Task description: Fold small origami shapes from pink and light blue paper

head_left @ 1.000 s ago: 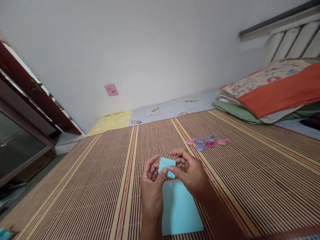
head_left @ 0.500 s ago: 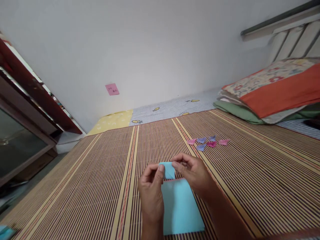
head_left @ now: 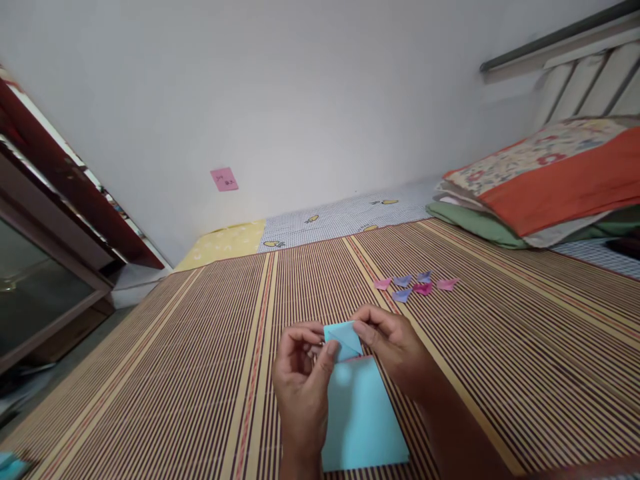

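A small folded square of light blue paper (head_left: 344,339) with diagonal crease lines is held up between my hands. My left hand (head_left: 303,380) pinches its lower left edge, thumb in front and fingers curled behind. At the upper right corner, the thumb and fingers of my right hand (head_left: 393,350) grip the same paper. Just below it a larger light blue sheet or pad (head_left: 365,420) lies flat on the striped mat (head_left: 200,373), partly covered by my left hand.
Several small folded paper pieces (head_left: 423,288) in pink, purple and magenta lie beyond my right hand. Folded bedding (head_left: 560,180) is stacked at the right by the wall. A pink note (head_left: 225,179) is stuck on the wall. Something blue (head_left: 13,465) lies at the lower left.
The small blue paper has shifted slightly right and shows more of its face and creases. My left thumb has slid to its lower edge; my right hand has moved a little right.
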The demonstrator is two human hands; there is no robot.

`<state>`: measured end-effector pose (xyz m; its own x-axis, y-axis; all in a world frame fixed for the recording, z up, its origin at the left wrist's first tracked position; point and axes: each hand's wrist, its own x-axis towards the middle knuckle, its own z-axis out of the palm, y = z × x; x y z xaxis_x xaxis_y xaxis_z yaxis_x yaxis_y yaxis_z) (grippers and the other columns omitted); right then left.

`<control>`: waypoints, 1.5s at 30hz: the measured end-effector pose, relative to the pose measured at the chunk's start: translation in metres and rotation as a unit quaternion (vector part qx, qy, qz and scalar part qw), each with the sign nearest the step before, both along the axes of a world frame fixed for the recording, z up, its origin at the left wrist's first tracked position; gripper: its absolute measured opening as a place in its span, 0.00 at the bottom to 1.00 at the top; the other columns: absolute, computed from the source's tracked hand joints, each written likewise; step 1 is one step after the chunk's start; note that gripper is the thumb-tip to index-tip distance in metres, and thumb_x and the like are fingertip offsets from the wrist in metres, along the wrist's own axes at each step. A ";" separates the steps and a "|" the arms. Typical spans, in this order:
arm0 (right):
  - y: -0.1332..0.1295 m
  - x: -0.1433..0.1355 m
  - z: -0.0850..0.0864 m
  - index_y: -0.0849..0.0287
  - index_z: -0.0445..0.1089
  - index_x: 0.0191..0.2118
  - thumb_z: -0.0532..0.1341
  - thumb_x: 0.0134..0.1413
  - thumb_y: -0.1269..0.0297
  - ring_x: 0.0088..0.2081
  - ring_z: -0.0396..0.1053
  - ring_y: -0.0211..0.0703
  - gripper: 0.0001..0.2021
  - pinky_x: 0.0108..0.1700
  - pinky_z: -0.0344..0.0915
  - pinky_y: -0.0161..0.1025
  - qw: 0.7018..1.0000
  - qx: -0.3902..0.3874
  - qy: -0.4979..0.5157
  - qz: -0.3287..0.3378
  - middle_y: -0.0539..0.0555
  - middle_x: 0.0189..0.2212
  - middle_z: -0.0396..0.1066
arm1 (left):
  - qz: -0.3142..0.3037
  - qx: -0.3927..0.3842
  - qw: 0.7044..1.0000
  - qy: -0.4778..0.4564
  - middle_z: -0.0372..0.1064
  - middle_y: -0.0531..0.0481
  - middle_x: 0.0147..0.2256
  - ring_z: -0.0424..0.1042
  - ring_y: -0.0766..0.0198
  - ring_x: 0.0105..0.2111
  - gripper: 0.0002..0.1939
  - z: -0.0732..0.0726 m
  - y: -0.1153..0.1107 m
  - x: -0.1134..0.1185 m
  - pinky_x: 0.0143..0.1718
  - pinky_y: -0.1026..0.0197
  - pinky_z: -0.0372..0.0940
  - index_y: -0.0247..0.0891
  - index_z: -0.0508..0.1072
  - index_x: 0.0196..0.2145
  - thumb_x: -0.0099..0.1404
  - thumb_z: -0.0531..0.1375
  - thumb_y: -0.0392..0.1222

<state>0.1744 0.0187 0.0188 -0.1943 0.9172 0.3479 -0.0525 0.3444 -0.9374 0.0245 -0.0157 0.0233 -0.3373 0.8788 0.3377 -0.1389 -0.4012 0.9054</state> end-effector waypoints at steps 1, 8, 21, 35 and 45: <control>0.000 0.000 0.000 0.57 0.67 0.30 0.58 0.66 0.57 0.27 0.58 0.39 0.13 0.29 0.56 0.36 1.000 0.001 0.002 -0.003 0.47 0.24 0.59 | -0.002 0.001 1.000 0.012 0.73 0.49 0.37 0.73 0.61 0.38 0.09 0.000 0.000 0.000 0.40 0.63 0.69 0.39 0.74 0.30 0.57 0.72 0.39; -0.002 0.000 0.004 0.57 0.69 0.31 0.58 0.66 0.59 0.27 0.60 0.40 0.12 0.30 0.57 0.37 0.999 0.015 -0.038 -0.011 0.47 0.23 0.61 | 0.026 -0.002 1.000 0.016 0.72 0.48 0.37 0.72 0.59 0.40 0.06 -0.008 0.001 0.000 0.41 0.61 0.68 0.39 0.79 0.27 0.59 0.71 0.41; -0.010 -0.006 0.011 0.55 0.75 0.35 0.65 0.60 0.69 0.36 0.69 0.45 0.03 0.32 0.66 0.38 0.997 0.072 0.004 -0.026 0.54 0.35 0.72 | 0.057 -0.021 0.998 0.025 0.74 0.49 0.33 0.74 0.60 0.36 0.08 -0.007 0.000 0.003 0.37 0.61 0.70 0.39 0.79 0.25 0.56 0.73 0.42; -0.005 -0.001 0.004 0.56 0.69 0.32 0.63 0.60 0.64 0.35 0.67 0.44 0.06 0.38 0.64 0.40 0.999 0.038 -0.021 0.006 0.51 0.31 0.69 | 0.000 -0.017 0.997 0.073 0.76 0.46 0.33 0.74 0.57 0.36 0.06 0.002 0.000 0.001 0.35 0.60 0.70 0.40 0.82 0.27 0.60 0.70 0.43; -0.007 -0.003 0.009 0.57 0.67 0.30 0.62 0.59 0.67 0.32 0.64 0.41 0.07 0.35 0.61 0.38 0.998 0.034 -0.044 -0.007 0.49 0.28 0.67 | -0.014 -0.017 0.998 0.052 0.77 0.47 0.34 0.75 0.60 0.37 0.04 -0.006 0.004 -0.001 0.36 0.63 0.70 0.39 0.82 0.27 0.60 0.70 0.39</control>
<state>0.1719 0.0114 0.0275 -0.2135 0.8947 0.3924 0.0344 0.4083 -0.9122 0.0238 -0.0119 0.0177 -0.2774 0.8990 0.3390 -0.0541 -0.3669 0.9287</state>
